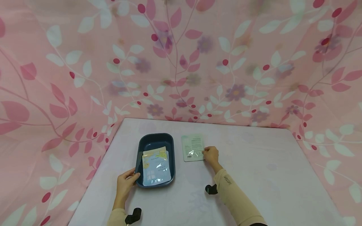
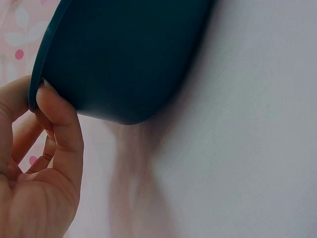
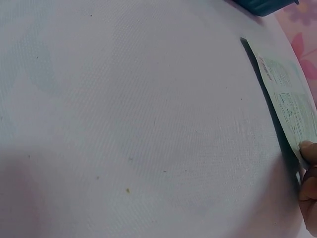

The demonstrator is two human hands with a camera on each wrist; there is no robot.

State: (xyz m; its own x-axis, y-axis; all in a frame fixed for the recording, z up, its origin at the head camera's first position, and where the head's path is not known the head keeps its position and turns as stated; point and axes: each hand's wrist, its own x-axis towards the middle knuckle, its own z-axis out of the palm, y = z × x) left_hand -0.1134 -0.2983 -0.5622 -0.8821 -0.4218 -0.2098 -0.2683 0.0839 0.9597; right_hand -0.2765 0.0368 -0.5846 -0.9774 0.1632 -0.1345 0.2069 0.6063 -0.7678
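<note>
A dark blue rectangular tray (image 1: pixel 151 139) stands on the left half of the table, and my left hand (image 1: pixel 125 184) grips its rim near the front left corner. In the left wrist view, the thumb and fingers pinch the rim of the tray (image 2: pixel 124 59). Inside the tray lies a flat blue and yellow sachet (image 1: pixel 156 168), with a pale edge of another showing under it. To the tray's right, my right hand (image 1: pixel 211 155) pinches the right edge of a pale green printed sachet (image 1: pixel 193 146). The right wrist view shows the thumb on top of the green sachet (image 3: pixel 287 94), whose edge casts a shadow.
A white cloth covers the table (image 1: pixel 254 175). Pink curtains (image 1: pixel 181 62) with leaves and flowers hang behind and at both sides. Black camera mounts (image 1: pixel 133 216) stick out from both wrists, close over the cloth.
</note>
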